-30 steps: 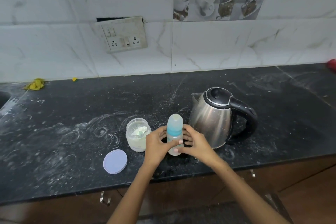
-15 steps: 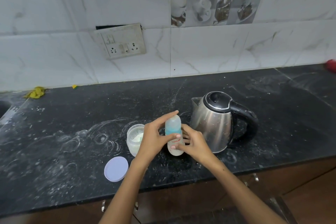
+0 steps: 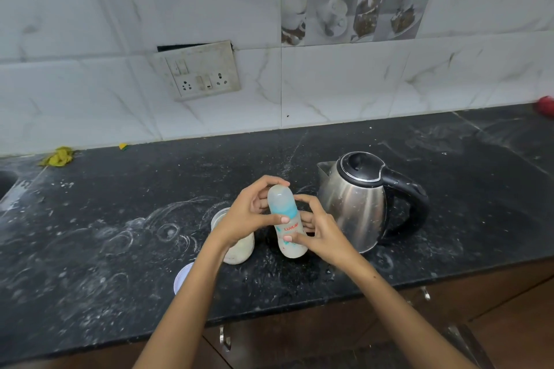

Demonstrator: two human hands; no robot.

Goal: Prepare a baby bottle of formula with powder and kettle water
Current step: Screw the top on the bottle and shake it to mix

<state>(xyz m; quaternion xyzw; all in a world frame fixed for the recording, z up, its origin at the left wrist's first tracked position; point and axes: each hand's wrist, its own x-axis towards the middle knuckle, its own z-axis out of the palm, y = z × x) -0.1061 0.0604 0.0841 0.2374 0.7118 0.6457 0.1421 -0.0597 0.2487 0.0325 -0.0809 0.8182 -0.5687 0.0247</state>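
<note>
A clear baby bottle (image 3: 288,220) with a blue collar and a domed cap is held just above the black counter (image 3: 90,249), tilted slightly left. My left hand (image 3: 248,216) wraps the cap and collar at the top. My right hand (image 3: 322,231) grips the lower body with red lettering. A steel kettle (image 3: 356,204) with a black lid and handle stands right behind my right hand. The open powder jar (image 3: 239,249) sits to the left, mostly hidden by my left wrist. Its pale round lid (image 3: 183,277) lies flat near the counter's front, half covered by my forearm.
The counter is dusted with white powder and ring marks. A sink edge (image 3: 6,183) shows at the far left, with yellow scraps (image 3: 58,156) by the wall. A switch plate (image 3: 198,70) hangs on the tiled wall. A red object (image 3: 545,105) sits at the far right.
Both hands have lifted the bottle off the counter. My left hand moved from the bottle's body up onto its cap and collar. The camera has tipped down and closer.
</note>
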